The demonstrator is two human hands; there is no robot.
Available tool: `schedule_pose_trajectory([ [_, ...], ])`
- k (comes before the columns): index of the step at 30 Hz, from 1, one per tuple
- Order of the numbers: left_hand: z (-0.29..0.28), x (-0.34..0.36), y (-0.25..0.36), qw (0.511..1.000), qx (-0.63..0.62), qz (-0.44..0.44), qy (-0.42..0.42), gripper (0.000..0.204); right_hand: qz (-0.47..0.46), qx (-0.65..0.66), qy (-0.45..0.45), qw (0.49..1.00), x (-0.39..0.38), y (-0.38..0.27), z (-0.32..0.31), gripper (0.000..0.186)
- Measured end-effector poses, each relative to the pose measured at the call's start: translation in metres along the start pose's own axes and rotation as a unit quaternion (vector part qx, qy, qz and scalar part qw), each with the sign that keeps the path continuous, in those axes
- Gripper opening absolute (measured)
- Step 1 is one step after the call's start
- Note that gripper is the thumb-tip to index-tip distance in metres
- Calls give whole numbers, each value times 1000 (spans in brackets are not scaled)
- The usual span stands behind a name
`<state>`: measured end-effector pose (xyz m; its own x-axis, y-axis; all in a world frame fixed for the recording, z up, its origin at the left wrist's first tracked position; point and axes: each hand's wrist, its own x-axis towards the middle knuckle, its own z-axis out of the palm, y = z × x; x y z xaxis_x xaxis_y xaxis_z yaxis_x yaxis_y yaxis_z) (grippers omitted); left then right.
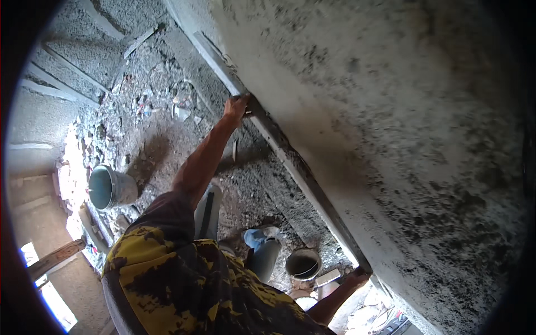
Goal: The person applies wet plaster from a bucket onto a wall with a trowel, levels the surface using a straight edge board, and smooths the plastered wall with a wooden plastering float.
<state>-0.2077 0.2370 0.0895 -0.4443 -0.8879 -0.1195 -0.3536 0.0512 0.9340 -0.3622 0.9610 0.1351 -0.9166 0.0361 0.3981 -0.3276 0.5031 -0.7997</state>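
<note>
L grip (237,106), R grip (358,276), closed on bar (306,184)

right hand (358,276) indistinct in finger detail, floor scraps (146,106) too small for recognition

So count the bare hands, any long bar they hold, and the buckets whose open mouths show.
Hands: 2, left hand and right hand
Long bar: 1
Buckets: 2, pale bucket and dark bucket
Total: 5

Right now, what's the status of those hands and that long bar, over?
Left fingers holding long bar, right fingers at its other end. Bar along wall. Pale bucket, dark bucket apart from bar.
</note>
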Motion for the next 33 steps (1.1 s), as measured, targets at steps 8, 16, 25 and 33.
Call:
schedule_pose_trajectory([
  [8,11,-34,77,942,-283,-177,-32,33,-92,-184,-91,974,8,-24,-56,24],
  [16,5,-28,77,937,-301,-174,-21,33,-40,-120,-87,988,-9,-4,-25,20],
  [25,10,-24,47,929,-307,-206,14,35,50,13,-149,987,-7,52,-47,26],
  [33,68,-12,-81,930,-281,-236,4,33,116,58,-144,981,-43,127,-20,34],
])
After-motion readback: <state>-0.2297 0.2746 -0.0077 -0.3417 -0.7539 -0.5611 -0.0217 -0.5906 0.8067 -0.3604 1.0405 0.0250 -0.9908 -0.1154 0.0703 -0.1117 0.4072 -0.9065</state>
